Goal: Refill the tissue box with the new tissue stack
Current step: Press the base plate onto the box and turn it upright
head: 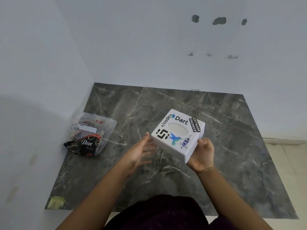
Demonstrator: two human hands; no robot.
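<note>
While R hand (201,153) grips tissue box (178,135) corner | L hand (141,151) open, beside box

The tissue box (178,135) hides the fingers of the right hand (203,154) beneath it, and its underside cannot be seen. The left hand (141,152) is motion-blurred at its fingertips. Small print on the plastic tissue packet (90,134) is unreadable.
</note>
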